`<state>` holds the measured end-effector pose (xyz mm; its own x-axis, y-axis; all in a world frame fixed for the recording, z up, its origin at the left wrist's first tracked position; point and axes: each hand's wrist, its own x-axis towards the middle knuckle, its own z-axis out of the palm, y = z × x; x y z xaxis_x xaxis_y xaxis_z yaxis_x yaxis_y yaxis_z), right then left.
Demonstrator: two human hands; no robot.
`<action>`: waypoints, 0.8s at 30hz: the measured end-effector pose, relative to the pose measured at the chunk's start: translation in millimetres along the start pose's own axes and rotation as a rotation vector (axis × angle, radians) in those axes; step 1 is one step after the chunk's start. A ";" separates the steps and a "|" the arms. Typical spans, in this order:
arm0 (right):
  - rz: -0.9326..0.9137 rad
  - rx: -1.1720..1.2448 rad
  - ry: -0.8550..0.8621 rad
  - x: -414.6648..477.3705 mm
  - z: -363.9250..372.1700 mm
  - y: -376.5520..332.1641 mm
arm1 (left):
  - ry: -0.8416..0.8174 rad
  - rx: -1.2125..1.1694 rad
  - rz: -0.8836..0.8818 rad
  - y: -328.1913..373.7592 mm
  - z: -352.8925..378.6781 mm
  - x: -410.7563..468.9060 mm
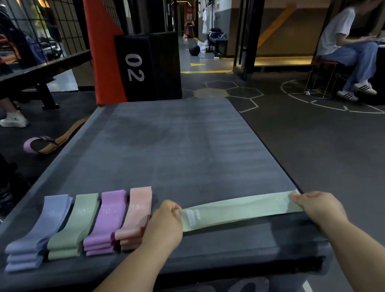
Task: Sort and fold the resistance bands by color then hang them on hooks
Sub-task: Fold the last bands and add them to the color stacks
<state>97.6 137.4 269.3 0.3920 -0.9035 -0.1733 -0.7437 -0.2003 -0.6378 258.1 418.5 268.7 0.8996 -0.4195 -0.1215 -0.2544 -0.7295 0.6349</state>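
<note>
Left hand (164, 224): pinches the left end of the band, fingers curled round it, just beside the pink stack (135, 218).
Right hand (320, 205): pinches the other end, near the right edge of the grey mat (186, 146).
Light green band (240, 210): pulled flat between both hands, low over the mat's near part.
Fold: probably best to bring the ends together squarely, with edges matched and no twist.
Green stack (75, 229): between the blue stack (37, 235) and the purple stack (106, 223); likely where this band belongs.

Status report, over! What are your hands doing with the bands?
Left hand, right hand pinch green band by its ends, stretched flat. Four sorted piles alongside; pink pile near left hand.
</note>
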 end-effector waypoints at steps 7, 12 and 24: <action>0.001 -0.025 0.006 -4.0 4.9 1.0 | 0.057 0.107 -0.001 -5.0 4.2 -2.7; 0.004 -0.067 0.011 -5.6 3.7 1.6 | 0.046 0.197 -0.011 -1.6 6.1 -4.0; -0.029 -0.111 0.021 -9.3 4.7 0.6 | 0.009 0.240 -0.002 -5.7 9.9 -3.5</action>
<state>96.1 147.5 267.0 0.4041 -0.9040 -0.1398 -0.7881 -0.2665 -0.5549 252.9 418.8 258.0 0.9031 -0.4140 -0.1146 -0.3289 -0.8380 0.4354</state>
